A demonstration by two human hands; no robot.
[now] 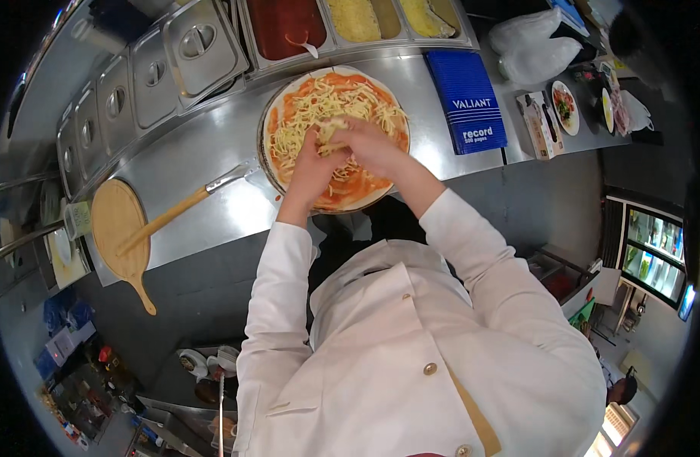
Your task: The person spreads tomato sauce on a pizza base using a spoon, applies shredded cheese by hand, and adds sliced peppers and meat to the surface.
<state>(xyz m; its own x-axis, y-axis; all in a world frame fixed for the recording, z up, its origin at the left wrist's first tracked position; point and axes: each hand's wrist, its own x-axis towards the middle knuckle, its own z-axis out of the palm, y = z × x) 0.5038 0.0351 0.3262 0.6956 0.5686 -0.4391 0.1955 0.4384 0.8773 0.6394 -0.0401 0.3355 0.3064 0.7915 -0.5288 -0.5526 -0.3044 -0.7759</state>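
Note:
A round pizza base (344,197) spread with tomato sauce lies on the steel counter, with a thin dark rim around its edge. Shredded cheese (298,117) covers most of it; sauce shows more barely along the near side. Over its middle, my left hand (317,165) and my right hand (372,145) meet, cupped around a clump of shredded cheese (331,132). A wooden-handled pizza peel (178,214) reaches from the left to the pizza's edge. Whether its blade runs under the pizza is hidden.
Behind stand a sauce pan (281,25) with a spoon (304,45), a pan of grated cheese (355,20) and lidded steel pans (155,74). A round wooden board (118,223) overhangs the counter (213,128) at left. A blue record book (467,103) and a small box (539,125) lie right.

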